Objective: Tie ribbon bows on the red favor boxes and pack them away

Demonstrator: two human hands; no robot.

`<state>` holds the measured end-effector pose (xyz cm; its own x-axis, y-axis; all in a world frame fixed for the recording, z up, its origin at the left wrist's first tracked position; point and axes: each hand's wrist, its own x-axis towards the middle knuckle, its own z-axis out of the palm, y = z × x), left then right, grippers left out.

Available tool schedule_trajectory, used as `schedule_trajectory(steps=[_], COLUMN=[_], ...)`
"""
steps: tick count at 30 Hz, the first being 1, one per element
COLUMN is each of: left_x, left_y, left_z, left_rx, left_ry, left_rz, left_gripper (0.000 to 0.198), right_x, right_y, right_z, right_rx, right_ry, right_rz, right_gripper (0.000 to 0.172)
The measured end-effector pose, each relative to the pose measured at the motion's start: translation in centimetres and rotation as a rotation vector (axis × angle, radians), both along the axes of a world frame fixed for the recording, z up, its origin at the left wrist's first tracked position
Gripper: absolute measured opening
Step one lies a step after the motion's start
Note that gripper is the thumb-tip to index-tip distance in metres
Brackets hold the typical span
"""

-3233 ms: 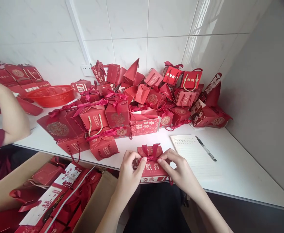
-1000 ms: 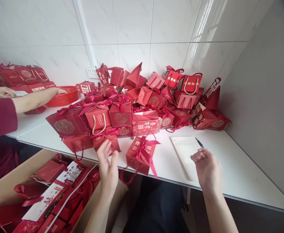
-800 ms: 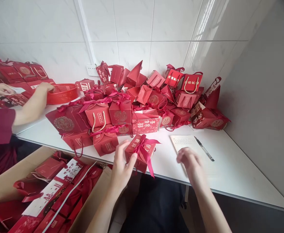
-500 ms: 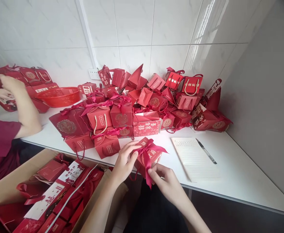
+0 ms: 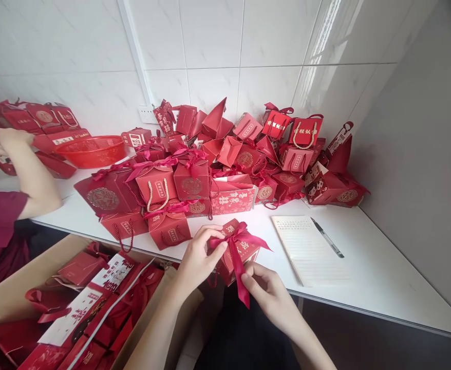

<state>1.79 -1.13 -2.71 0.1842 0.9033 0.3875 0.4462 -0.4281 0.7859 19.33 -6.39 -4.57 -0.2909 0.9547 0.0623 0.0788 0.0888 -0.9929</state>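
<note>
A small red gift box (image 5: 250,252) with gold characters sits at the table's front edge, tilted toward me. Across its top a crimson ribbon (image 5: 238,259) is tied in a bow, one tail hanging down the front. My left hand (image 5: 199,259) is at the box's left side, thumb and fingers closed around the left loop of the bow. With thumb and forefinger, my right hand (image 5: 268,289) pinches the hanging tail. A twisted red cord shows low on the box's left side; my left fingers hide part of the box.
Behind lies a pile of red gift boxes (image 5: 192,185). A notepad (image 5: 293,252) and pen (image 5: 327,237) lie to the right. At lower left, a cardboard carton (image 5: 29,262) holds more boxes. A co-worker's arm (image 5: 36,180) is near a red plastic basket (image 5: 90,151).
The box and its bow have shifted slightly right. My right hand has moved a little right and down with the ribbon tail, which now hangs more slantwise.
</note>
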Motion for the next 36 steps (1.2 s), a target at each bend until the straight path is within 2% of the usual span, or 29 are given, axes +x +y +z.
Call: schedule_trajectory(steps=[5,10,14,21,36], left_x=[-0.8,0.0,0.8,1.5,1.7], left_y=[1.2,1.0,0.9,0.9,0.8], left_z=[0.1,1.4,1.7,1.5,1.4], left_rx=[-0.098,-0.061,-0.051,-0.086,-0.073], left_ry=[-0.093,0.025,0.092,0.079,0.090], left_rz=[-0.108,-0.145,-0.089,-0.020,-0.038], left_gripper=[0.010,0.017,0.007,0.006,0.008], right_x=[0.3,-0.4,-1.0,-1.5,-0.6], right_y=[-0.3,-0.7,-0.9,-1.2,-1.1], right_z=[0.1,0.3,0.1,0.2,1.4], right_rx=[0.003,0.037,0.068,0.140,0.235], right_ry=[0.009,-0.058,-0.139,-0.222,-0.370], right_rz=[0.022,0.036,0.010,-0.017,0.154], right_gripper=[0.032,0.029,0.026,0.021,0.018])
